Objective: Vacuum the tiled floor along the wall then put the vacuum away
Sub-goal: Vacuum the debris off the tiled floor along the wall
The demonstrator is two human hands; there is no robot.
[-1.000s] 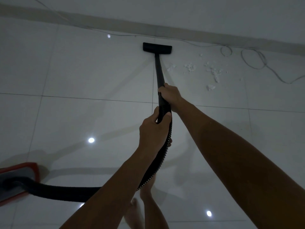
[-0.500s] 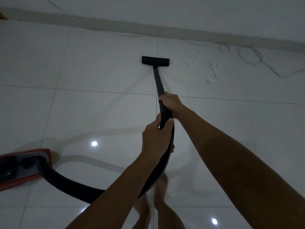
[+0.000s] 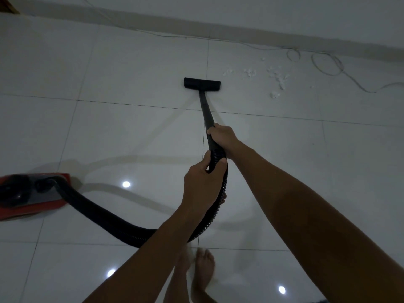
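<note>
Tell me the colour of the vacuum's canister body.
Red, with a dark top, seen at the left edge of the head view: vacuum canister.

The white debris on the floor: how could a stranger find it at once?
Follow the wall to the looped thin cable. Left of those loops, right of the black vacuum nozzle, lie white debris: small scattered crumbs, not a line.

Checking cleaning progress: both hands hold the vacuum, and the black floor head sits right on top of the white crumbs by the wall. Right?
Not quite. In the head view the floor head rests on bare tile, left of the white crumbs, not on them. Both the left hand and right hand do hold the vacuum.
</note>
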